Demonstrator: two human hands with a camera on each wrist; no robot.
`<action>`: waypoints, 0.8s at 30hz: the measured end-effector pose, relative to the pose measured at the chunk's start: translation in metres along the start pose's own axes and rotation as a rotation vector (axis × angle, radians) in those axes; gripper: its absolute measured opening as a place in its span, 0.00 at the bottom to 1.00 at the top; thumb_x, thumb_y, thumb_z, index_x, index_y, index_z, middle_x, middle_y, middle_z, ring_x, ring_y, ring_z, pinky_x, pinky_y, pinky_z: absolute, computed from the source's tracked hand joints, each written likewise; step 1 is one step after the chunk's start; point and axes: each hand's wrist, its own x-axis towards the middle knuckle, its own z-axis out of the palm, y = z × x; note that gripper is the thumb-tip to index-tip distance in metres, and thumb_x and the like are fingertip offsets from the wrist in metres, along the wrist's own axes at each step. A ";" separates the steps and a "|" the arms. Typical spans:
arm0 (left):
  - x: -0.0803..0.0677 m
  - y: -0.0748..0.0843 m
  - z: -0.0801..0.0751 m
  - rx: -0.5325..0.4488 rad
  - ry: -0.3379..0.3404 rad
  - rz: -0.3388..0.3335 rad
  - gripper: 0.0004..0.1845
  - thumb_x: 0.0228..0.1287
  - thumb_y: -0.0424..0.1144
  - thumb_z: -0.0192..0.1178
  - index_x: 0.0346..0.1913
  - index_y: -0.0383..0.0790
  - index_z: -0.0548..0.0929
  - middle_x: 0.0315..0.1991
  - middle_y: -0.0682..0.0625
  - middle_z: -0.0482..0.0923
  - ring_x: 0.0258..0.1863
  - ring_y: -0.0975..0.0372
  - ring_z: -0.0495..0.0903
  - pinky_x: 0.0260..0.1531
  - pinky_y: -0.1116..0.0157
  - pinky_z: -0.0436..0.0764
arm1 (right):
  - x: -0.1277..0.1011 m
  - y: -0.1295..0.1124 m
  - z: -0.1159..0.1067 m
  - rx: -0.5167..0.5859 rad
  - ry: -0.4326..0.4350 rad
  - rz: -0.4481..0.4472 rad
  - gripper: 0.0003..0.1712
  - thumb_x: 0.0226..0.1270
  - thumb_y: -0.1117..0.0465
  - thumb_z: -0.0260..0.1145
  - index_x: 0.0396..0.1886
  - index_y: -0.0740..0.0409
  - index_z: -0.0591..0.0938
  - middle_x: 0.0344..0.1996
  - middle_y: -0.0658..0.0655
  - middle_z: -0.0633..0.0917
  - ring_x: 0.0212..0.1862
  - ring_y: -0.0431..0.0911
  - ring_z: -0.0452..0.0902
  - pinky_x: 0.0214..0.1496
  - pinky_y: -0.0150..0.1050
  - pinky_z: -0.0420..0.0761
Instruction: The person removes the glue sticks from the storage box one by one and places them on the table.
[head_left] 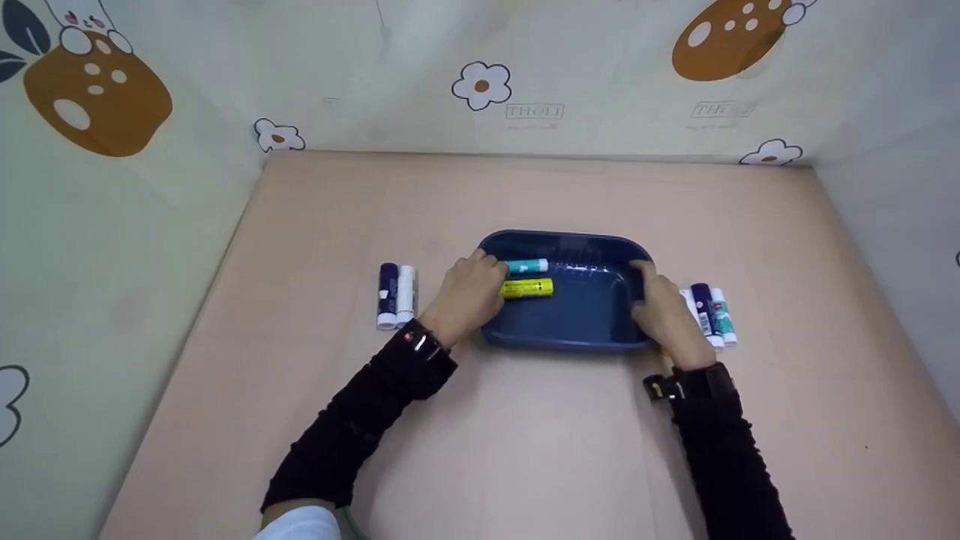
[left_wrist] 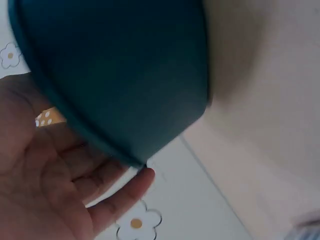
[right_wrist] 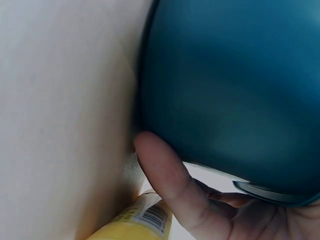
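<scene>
The blue tray is at mid-desk, nearer the far edge than the near; whether its base is raised cannot be told. Left hand has fingers bent over the left rim; right hand pinches the right wall. Step in hand is judged to be steadying or shifting the tray; any move calls for level support, since the teal tube and lime tube could roll. Toward the desk's left edge stand apart a dark tube and white tube. Obstructing the right side: a tube row and a yellow tube near the thumb.
</scene>
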 end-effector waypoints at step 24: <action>0.004 0.003 -0.002 -0.031 0.067 0.001 0.16 0.60 0.45 0.60 0.44 0.36 0.79 0.39 0.45 0.80 0.39 0.55 0.75 0.44 0.56 0.72 | 0.001 0.000 -0.001 0.002 -0.005 0.015 0.37 0.55 0.74 0.50 0.68 0.62 0.57 0.52 0.78 0.71 0.48 0.63 0.70 0.50 0.59 0.72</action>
